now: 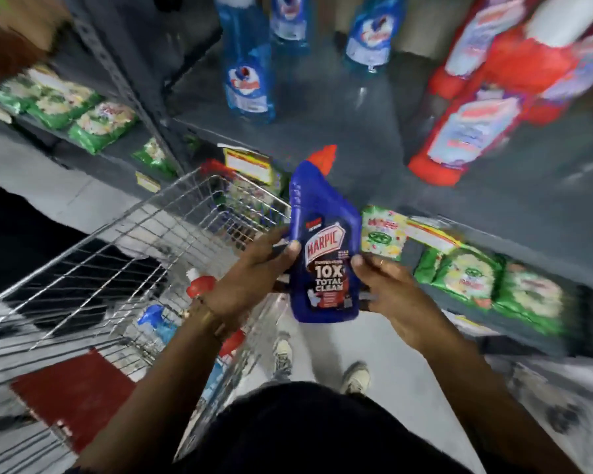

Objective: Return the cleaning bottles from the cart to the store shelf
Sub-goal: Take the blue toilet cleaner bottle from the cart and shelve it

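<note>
Head view. Both hands on one blue bottle (324, 244), red cap up and tilted slightly right, label facing the camera. Left hand (257, 268) wraps its left edge, thumb across the front by the label. Right hand (391, 285) cups the lower right side, fingers closed round the back. Bottle hangs in the air between cart (124, 254) and shelf (322, 107), just past the cart's near corner, below the shelf deck.

Step in hand, as I judge it: carrying the bottle up to the shelf. To do it well: keep it upright, lift clear of the shelf lip, then set the base flat on the bare grey patch between the clear blue bottles (250, 70) at the back and the red bottles (466, 107) on the right. Label out. Let one hand go only once the base sits. Watch the red bottles, they lean or look tilted; a nudge could topple one. Frame is motion-blurred, so exact gaps are hard to read.

Containers. Cart is wire mesh, not yet empty: a red-capped bottle (199, 283) and a pale blue one (158, 323) lie low inside; another red bit shows behind the left wrist, cannot tell what. Lower shelves carry green packets (473, 278), right and far left. More trips needed.
</note>
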{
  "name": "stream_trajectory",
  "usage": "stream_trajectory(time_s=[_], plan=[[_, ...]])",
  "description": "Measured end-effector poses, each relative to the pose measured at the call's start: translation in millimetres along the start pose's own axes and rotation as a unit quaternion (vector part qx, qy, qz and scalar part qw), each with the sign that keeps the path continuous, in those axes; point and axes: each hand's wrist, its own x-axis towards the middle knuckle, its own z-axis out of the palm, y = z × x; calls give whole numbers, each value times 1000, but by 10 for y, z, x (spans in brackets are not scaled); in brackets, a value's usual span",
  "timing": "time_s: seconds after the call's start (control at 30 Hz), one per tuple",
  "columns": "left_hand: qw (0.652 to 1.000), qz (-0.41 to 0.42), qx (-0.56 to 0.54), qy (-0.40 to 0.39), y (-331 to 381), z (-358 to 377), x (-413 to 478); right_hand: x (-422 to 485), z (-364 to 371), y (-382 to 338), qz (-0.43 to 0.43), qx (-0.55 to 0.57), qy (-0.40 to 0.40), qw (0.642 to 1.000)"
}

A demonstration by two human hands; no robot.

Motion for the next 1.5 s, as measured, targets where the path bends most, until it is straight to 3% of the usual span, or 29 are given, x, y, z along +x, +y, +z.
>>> stream_trajectory(time_s=[0.4,0.67,0.8,1.03,1.27,1.5], plan=[[988,11,65,-143,150,1507,109,-1000,-1237,137,-84,29,158,983],[950,188,78,-238,401,2657,516,-1226,-2248,-76,-258,49,215,940],[924,234,100,-284,427,3431,935,-1217,-2991,-156,-307,42,264,913],[924,259,122,-253,259,4197,1483,-1028,-3803,-120,-326,2,341,882],[933,292,164,-134,75,4379,1697,-829,-4038,-143,-301,-31,341,890],[927,308,177,-118,113,4470,1707,-753,-4138,-203,-302,-56,346,886]])
